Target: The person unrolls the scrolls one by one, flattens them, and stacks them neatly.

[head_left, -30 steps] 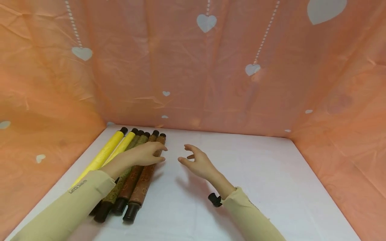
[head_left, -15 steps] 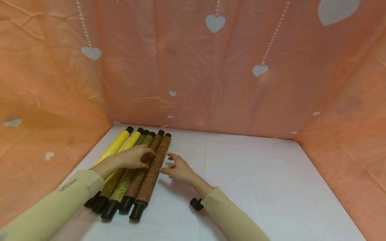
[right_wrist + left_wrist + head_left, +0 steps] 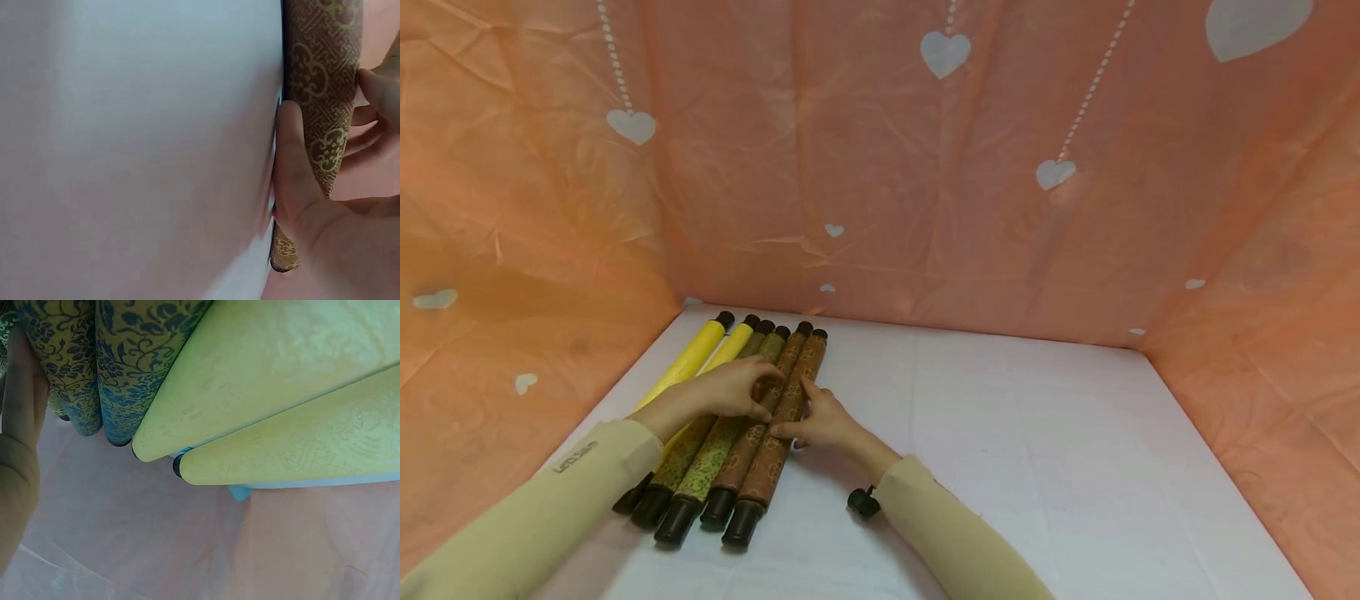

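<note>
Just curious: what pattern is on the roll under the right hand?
Brown roll with gold floral medallions; clearest in the right wrist view.

1. The left hand (image 3: 730,392) covers the middles of the scrolls (image 3: 760,433).
2. The right wrist view cuts off both ends of the brown scroll (image 3: 322,94).
3. The sleeves run past the bottom edge.
</note>
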Motion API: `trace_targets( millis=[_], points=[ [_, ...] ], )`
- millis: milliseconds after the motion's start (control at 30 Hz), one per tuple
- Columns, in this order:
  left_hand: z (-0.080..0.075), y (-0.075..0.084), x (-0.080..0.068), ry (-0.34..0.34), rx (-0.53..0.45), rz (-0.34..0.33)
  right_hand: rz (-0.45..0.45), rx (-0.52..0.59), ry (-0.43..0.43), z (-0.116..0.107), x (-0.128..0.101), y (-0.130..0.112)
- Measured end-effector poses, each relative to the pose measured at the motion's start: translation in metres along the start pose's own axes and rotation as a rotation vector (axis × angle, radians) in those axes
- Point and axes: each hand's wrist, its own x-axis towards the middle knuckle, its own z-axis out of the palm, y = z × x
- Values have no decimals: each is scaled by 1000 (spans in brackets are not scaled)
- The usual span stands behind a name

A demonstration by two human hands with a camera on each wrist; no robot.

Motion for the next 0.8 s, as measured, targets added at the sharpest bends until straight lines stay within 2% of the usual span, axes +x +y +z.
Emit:
trace_targets(
  millis=[100, 200, 333, 433, 600, 800],
  points=[
    [-2, 2, 2, -19, -6, -19, 9, 1, 6, 0, 0, 0],
    [-5, 5, 2, -69, -47, -51, -4, -6, 24, 0, 0, 0],
    [-7, 7, 3, -172, -149, -101, -38, -32, 64, 0, -2, 0],
    [-5, 4, 2, -209, -222, -121, -50, -21, 81, -1, -4, -1],
    [1, 0, -4, -170, -305, -130, -25, -11, 86, 1, -6, 1],
    [4, 12, -7, -162, -354, -116, 3, -2, 149, -3, -8, 0]
  ],
)
